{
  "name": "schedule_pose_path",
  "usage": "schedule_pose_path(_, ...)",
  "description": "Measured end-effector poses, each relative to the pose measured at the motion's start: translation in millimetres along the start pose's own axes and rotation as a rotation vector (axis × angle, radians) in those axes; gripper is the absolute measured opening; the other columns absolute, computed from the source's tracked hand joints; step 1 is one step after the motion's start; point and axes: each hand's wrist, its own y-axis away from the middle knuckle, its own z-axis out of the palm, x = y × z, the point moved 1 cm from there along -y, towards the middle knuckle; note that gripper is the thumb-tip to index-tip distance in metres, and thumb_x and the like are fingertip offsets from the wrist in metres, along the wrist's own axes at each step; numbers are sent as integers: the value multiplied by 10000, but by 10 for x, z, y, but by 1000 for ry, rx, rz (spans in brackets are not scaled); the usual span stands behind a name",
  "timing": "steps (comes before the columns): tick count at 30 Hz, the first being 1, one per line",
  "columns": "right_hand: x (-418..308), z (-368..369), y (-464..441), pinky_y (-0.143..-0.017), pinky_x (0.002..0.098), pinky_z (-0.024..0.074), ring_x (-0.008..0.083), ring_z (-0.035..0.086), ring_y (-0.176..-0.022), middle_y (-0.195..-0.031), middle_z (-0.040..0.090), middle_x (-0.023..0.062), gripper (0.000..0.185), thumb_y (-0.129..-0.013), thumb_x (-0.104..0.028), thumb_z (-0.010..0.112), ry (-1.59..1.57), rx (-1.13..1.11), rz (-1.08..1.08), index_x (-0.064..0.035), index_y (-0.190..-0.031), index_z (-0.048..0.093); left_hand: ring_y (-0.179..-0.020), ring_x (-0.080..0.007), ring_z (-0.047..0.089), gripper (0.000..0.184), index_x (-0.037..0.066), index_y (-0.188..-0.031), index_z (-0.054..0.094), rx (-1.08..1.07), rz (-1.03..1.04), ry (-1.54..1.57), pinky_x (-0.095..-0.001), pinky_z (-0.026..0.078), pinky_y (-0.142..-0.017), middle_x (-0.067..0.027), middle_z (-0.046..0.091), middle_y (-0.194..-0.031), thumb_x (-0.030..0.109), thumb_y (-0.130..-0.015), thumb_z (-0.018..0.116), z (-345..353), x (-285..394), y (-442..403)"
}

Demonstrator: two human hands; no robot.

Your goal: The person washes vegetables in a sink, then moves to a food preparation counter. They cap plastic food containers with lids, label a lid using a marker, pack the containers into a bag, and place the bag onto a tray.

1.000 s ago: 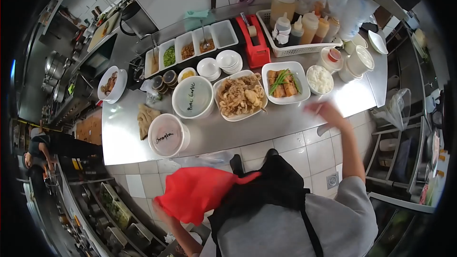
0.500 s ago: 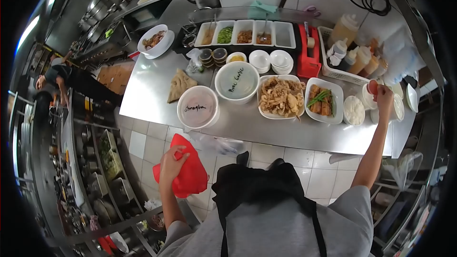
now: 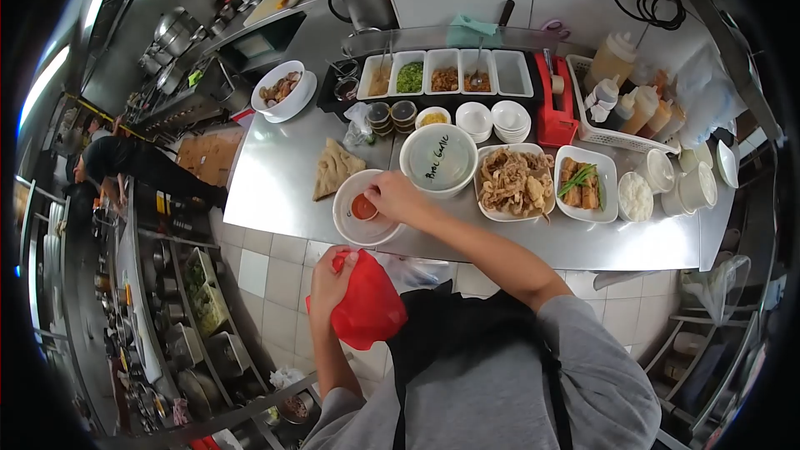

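Note:
A small cup of red sauce (image 3: 364, 207) is pinched at its rim by my right hand (image 3: 395, 197), over or on the lid of a round tub (image 3: 343, 221) near the counter's front edge. My left hand (image 3: 334, 281) grips a red plastic bag (image 3: 369, 310) in front of the counter. Right of my right hand stands a tub with a handwritten lid (image 3: 439, 158). Beyond it are a white dish of fried food (image 3: 515, 180), a dish of brown pieces with green stalks (image 3: 587, 183) and a bowl of white rice (image 3: 635, 197).
Topping trays (image 3: 410, 77), a red tape dispenser (image 3: 557, 108) and a basket of squeeze bottles (image 3: 621, 137) line the counter's back. A folded tan cloth (image 3: 337, 170) lies left of the tubs. Another person (image 3: 137, 164) bends at the far left.
My right hand has come from the right end of the counter to the left tub, bringing the red sauce cup. My left hand still holds the red bag, now closer to the counter.

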Motion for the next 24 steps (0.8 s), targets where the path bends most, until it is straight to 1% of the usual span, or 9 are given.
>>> schedule_pose_path(3,-52,-81,-11,-612,430,468,388,577,-661,-704,580,233,194,-724,-146,599,16,-71,14,43,-693,622,-751,-224,585,319,10,-906,594,54,0,47,-311,447,-696,-131,623,-806,314,-813,610,40,-37,-63)
schedule_pose_path(9,-52,-128,74,-618,417,467,376,577,-667,-709,587,219,185,-729,-163,611,-66,-67,3,18,-698,629,-690,-174,548,319,23,-866,587,-371,-19,-63,-292,439,-651,-94,600,-765,316,-768,666,30,264,17)
schedule_pose_path(13,-165,-548,299,-629,405,468,351,584,-673,-734,600,200,161,-740,-152,610,-31,78,-62,8,-734,629,-719,-157,551,344,31,-938,564,-531,-43,88,-280,444,-677,-72,604,-815,182,-687,743,93,323,99)
schedule_pose_path(16,-284,-1675,840,-622,314,479,242,613,-643,-737,629,123,113,-747,-103,601,20,363,137,-26,-815,647,-769,-158,564,378,27,-963,553,-450,214,41,-282,447,-724,-66,607,-835,113,-653,750,80,403,211)
schedule_pose_path(17,-150,-2144,1081,-623,277,486,136,609,-692,-783,650,63,141,-777,-109,598,61,423,178,-27,-881,646,-815,-175,575,417,37,-995,561,-496,140,68,-290,441,-768,-79,611,-850,82,-626,751,66,448,257)
schedule_pose_path(18,106,-2613,1346,-588,257,488,107,608,-668,-766,652,42,148,-796,-101,565,112,563,394,-22,-892,646,-820,-180,576,410,40,-1003,564,-532,73,95,-292,440,-768,-84,612,-849,76,-635,741,75,415,294)
schedule_pose_path(20,580,-3541,1873,-479,261,468,122,594,-527,-675,638,82,188,-832,-129,513,421,818,511,-4,-891,641,-829,-192,578,397,47,-1019,571,-578,-78,148,-295,439,-767,-93,613,-848,65,-652,721,50,337,373)
schedule_pose_path(22,1036,-4191,2203,-485,321,467,181,608,-504,-563,595,118,244,-822,-206,525,690,976,619,11,-804,635,-809,-178,574,339,53,-1022,579,-498,40,-10,-286,441,-746,-91,611,-835,45,-696,669,65,315,347)
schedule_pose_path(24,1453,-4502,2348,-508,350,468,217,616,-527,-571,598,124,263,-819,-229,520,744,943,650,1,-795,644,-790,-164,569,284,47,-1016,584,-393,67,-49,-276,442,-728,-89,607,-820,24,-734,608,72,232,369)
